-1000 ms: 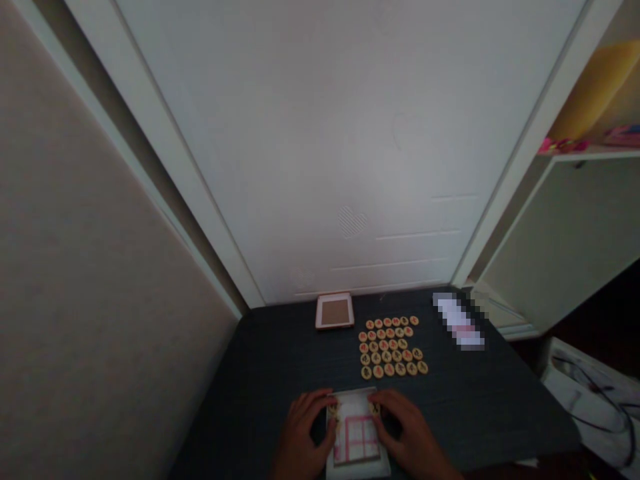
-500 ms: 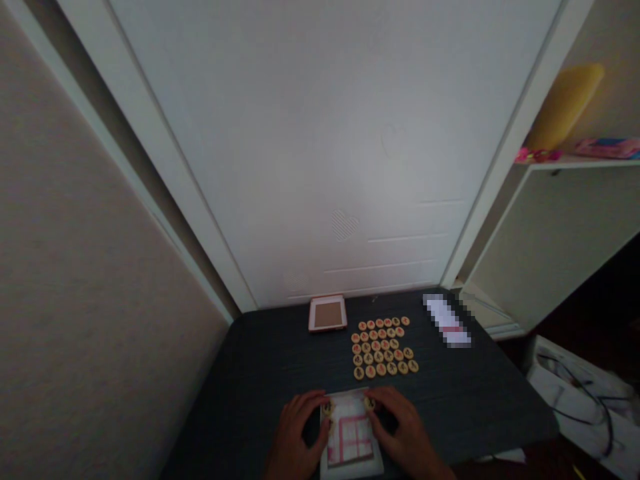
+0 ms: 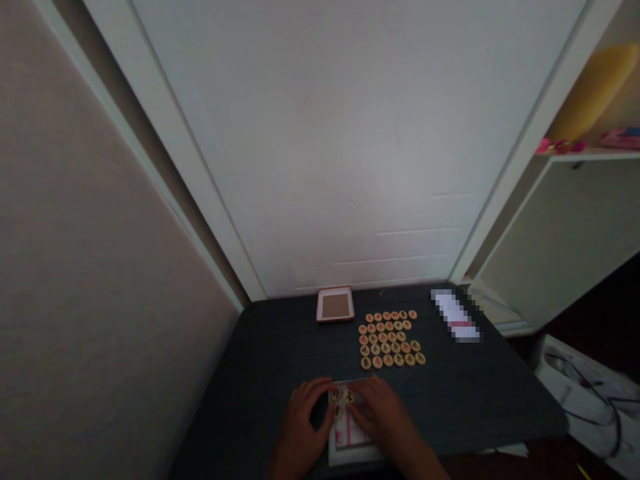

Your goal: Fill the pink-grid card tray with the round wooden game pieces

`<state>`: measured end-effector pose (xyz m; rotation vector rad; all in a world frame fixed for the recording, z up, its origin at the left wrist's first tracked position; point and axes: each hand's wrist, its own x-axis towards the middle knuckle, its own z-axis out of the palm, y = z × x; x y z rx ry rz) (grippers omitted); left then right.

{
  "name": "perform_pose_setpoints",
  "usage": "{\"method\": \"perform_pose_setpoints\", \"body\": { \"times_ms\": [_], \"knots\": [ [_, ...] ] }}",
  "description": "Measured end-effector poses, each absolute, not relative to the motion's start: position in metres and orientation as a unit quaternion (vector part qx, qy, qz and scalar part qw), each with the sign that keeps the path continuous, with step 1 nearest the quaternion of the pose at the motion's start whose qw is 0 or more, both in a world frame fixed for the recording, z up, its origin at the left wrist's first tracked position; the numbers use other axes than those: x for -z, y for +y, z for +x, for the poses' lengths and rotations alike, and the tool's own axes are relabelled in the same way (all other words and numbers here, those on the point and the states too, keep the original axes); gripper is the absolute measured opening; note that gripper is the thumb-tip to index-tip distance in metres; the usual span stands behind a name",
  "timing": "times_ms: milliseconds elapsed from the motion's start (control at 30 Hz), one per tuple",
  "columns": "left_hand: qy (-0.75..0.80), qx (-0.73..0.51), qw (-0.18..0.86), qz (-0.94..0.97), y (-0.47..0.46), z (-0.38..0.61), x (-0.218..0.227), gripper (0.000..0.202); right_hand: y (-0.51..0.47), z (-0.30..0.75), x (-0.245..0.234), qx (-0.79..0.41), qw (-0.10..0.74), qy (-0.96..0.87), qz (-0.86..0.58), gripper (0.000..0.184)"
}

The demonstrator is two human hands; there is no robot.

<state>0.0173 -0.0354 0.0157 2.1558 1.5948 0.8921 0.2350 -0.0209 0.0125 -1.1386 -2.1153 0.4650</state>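
On a dark table (image 3: pixel 465 393) lies a small white board with pink lines (image 3: pixel 345 437) near the front edge. My left hand (image 3: pixel 306 421) rests at its left side, fingers curled against the edge. My right hand (image 3: pixel 383 417) lies over the board's right part, fingertips touching round wooden pieces (image 3: pixel 343 395) at its far edge. Whether it grips one, I cannot make out. Several round wooden discs with red and dark marks (image 3: pixel 390 339) lie in rows further back.
A square pink-rimmed box lid with a brown inside (image 3: pixel 335 305) sits at the table's back. A blurred white packet (image 3: pixel 456 315) lies at the back right. A white wall panel rises behind; shelves (image 3: pixel 590 157) and a white bag (image 3: pixel 593 393) stand right.
My right hand has slid left over the board, and the piece from the far right corner now sits beside the left one. The left hand has barely moved.
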Motion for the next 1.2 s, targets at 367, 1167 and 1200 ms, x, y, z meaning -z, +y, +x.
{"method": "perform_pose_setpoints", "body": {
  "times_ms": [367,1167,1200],
  "knots": [
    [0.560,-0.282,0.156,0.763,-0.035,0.021,-0.021,0.022,-0.014,0.226,0.000,-0.159,0.308,-0.818,-0.459,0.043],
    [0.566,-0.275,0.163,0.760,-0.034,0.021,-0.022,0.025,-0.019,0.224,-0.003,-0.138,0.290,-0.824,-0.467,0.034],
    [0.566,-0.275,0.161,0.760,-0.034,0.021,-0.021,0.024,-0.018,0.224,-0.003,-0.135,0.292,-0.823,-0.468,0.034]
  ]
}}
